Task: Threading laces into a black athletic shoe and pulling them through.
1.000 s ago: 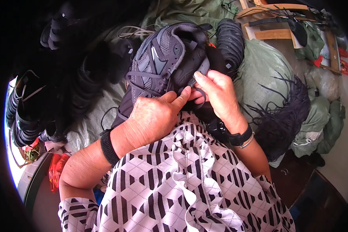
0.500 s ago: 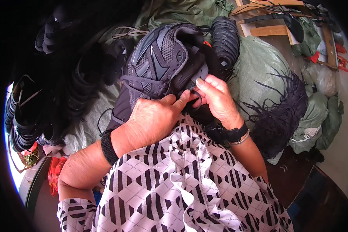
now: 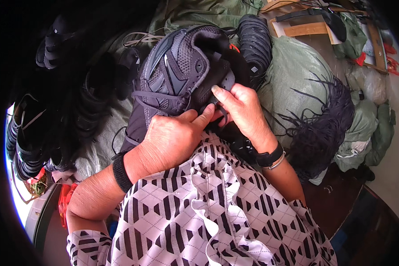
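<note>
A dark grey shoe upper [image 3: 177, 75] with mesh panels lies in front of me, its heel end up. My left hand [image 3: 173, 137] grips its lower side, thumb stretched toward the opening. My right hand [image 3: 241, 108] pinches the upper's dark edge by the lace area with thumb and forefinger. A thin dark lace [image 3: 139, 95] crosses the upper's side. Both wrists wear dark bands.
Stacks of black shoe parts [image 3: 53, 133] fill the left. A ribbed black stack [image 3: 255, 42] stands behind the upper. Green sacks [image 3: 297, 71] and a bundle of black laces [image 3: 323, 119] lie to the right. Wooden frames [image 3: 306, 26] are at the back.
The shoe upper has been turned and lifted slightly toward me. My right hand has shifted its pinch along the upper's edge while my left thumb moved up beside it.
</note>
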The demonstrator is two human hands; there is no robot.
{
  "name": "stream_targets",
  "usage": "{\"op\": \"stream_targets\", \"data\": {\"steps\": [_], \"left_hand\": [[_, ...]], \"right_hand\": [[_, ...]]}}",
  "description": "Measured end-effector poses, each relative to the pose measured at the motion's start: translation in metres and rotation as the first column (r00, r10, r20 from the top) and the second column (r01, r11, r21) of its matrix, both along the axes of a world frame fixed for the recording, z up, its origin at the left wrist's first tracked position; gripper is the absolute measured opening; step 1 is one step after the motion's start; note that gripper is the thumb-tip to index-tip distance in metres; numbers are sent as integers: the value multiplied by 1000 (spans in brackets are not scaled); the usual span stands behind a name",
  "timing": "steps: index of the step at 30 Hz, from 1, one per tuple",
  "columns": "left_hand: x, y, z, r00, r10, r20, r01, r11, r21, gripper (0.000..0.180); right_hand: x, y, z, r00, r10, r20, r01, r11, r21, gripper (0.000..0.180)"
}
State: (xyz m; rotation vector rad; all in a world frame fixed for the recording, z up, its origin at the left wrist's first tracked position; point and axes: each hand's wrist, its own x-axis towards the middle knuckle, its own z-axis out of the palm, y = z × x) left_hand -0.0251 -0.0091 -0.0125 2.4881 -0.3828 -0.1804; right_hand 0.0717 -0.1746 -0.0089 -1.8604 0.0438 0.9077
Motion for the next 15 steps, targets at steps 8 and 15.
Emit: {"op": "stream_targets", "data": {"steps": [8, 15], "left_hand": [[-10, 14, 8, 994, 109, 15, -99, 943, -317, 58], [-17, 25, 10, 926, 274, -258, -374, 745, -552, 63]], "right_hand": [[-9, -11, -3, 991, -61, -120, 108, 892, 440, 23], [-6, 12, 21, 997, -9, -71, 40, 892, 451, 19]]}}
